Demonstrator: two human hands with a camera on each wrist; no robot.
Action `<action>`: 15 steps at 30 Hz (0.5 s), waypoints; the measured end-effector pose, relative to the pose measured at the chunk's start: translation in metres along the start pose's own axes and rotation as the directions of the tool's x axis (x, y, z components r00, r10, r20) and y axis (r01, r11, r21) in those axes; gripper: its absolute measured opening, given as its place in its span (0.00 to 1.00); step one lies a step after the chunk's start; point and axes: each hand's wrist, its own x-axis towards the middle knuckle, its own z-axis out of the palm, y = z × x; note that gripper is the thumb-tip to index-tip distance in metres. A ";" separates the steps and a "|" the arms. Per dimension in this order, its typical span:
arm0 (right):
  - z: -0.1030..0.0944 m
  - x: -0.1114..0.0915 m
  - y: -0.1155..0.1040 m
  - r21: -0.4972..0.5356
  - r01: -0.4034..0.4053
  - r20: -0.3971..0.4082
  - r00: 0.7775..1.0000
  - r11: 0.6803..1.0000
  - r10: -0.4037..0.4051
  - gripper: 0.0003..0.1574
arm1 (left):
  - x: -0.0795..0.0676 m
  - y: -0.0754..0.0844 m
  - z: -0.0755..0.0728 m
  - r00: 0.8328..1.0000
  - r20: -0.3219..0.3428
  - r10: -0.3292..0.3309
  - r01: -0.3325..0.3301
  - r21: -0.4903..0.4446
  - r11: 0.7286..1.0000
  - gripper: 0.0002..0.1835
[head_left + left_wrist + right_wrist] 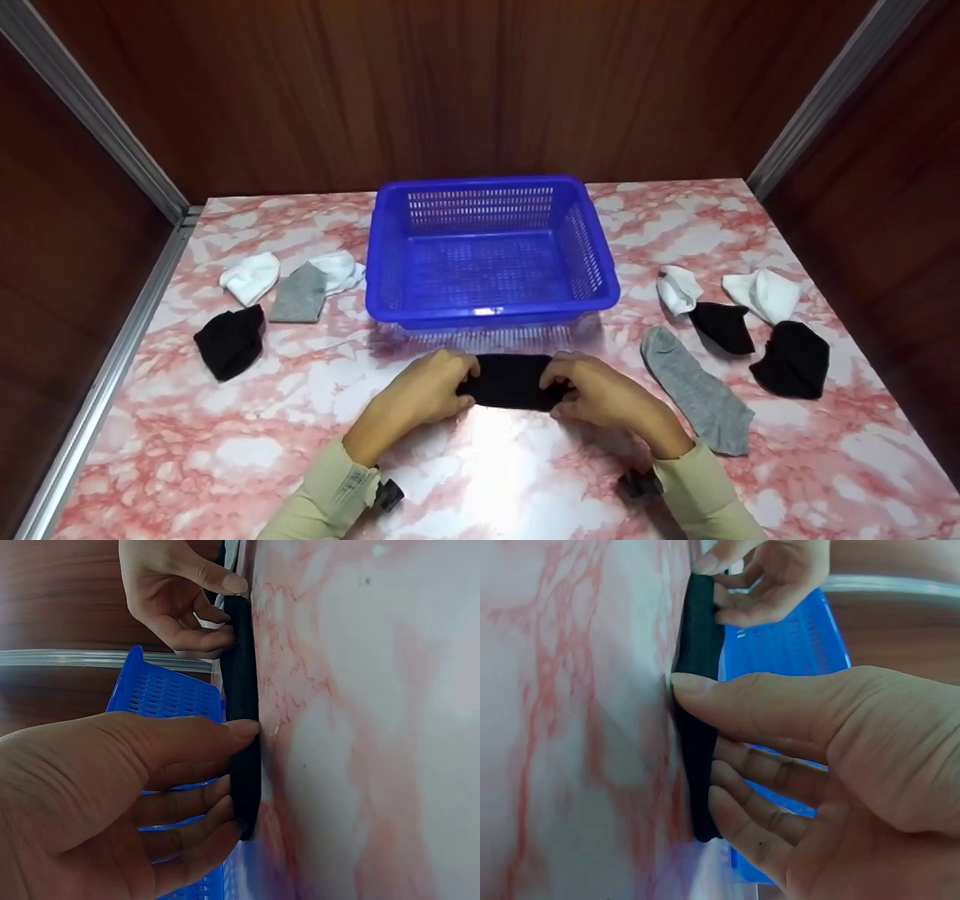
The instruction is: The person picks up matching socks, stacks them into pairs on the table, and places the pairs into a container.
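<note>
A black sock (513,382) lies flat and sideways in front of the basket, close over the table. My left hand (435,384) grips its left end, thumb at the near edge and fingers at the far edge. At the opposite end my right hand (592,388) pinches the cloth in the same way, with a small fold bunched under its fingers. Both wrist views show the black sock (241,690) edge-on along the tabletop, thumb on one side and fingertips on the other.
Behind the hands stands a blue plastic basket (487,306). To the left lie a black sock (229,343), a grey sock (298,294) and white socks (253,277). On the right are a long grey sock (697,390) and several black and white socks (792,360). Wooden panels enclose the marbled table.
</note>
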 end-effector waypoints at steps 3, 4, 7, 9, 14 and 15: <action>0.001 0.002 0.002 0.001 0.021 -0.015 1.000 1.000 -0.021 0.12 | -0.002 -0.001 0.001 1.000 -0.012 0.017 -0.017 0.019 1.000 0.19; 0.001 0.002 0.003 0.004 0.026 -0.020 0.999 1.000 -0.026 0.09 | -0.002 -0.001 0.001 1.000 -0.011 0.019 -0.019 0.027 0.999 0.20; 0.002 0.004 0.006 0.040 0.017 -0.040 0.999 0.999 -0.015 0.05 | -0.003 -0.002 0.002 1.000 0.009 0.011 -0.011 0.049 0.999 0.25; 0.002 0.004 0.008 0.086 -0.012 -0.056 0.998 0.996 0.017 0.04 | -0.003 -0.002 0.003 1.000 0.019 0.002 -0.003 0.058 0.998 0.28; 0.001 0.005 0.014 0.219 -0.066 -0.067 0.994 0.973 0.083 0.04 | -0.001 -0.002 0.004 1.000 -0.006 -0.007 0.007 0.081 0.997 0.27; 0.001 0.005 0.015 0.243 -0.068 -0.056 0.995 0.968 0.083 0.04 | -0.001 -0.002 0.005 1.000 -0.018 -0.008 0.009 0.088 0.996 0.26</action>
